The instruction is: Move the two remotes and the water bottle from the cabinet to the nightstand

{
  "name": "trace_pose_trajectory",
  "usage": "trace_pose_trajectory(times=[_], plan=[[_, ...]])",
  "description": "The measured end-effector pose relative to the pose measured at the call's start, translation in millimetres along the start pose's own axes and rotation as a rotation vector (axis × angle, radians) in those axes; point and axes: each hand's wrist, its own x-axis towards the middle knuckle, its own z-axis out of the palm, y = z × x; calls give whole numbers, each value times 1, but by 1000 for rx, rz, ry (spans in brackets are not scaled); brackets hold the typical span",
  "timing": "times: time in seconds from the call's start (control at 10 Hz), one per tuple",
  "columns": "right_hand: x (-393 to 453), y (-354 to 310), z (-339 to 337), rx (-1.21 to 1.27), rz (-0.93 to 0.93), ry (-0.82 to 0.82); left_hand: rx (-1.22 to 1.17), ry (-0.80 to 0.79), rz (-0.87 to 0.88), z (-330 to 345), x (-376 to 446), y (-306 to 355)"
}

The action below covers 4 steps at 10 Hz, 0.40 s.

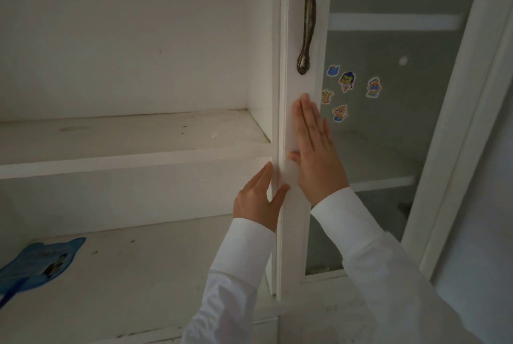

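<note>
I face a white cabinet with two bare shelves (133,160). No remote and no water bottle is in view. My left hand (259,199) grips the edge of the white door frame (301,85), thumb in front and fingers behind the edge. My right hand (315,149) lies flat on the front of that frame, fingers straight and pointing up, holding nothing. Both arms wear white sleeves.
A dark metal handle (307,14) runs down the door frame above my hands. The door's glass pane (388,135) carries several cartoon stickers (347,81). A blue fan-like object (36,263) lies on the lower shelf at the far left.
</note>
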Motion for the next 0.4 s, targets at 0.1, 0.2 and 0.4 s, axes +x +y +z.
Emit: trace_pose_trajectory(times=[0.1, 0.2, 0.4], plan=[[-1, 1, -4, -7, -1, -11, 2, -35, 18, -2, -1, 0], [-4, 2, -12, 5, -15, -44, 35, -53, 57, -12, 0, 0], [-27, 2, -28, 44, -20, -61, 127, -31, 280, -52, -7, -14]])
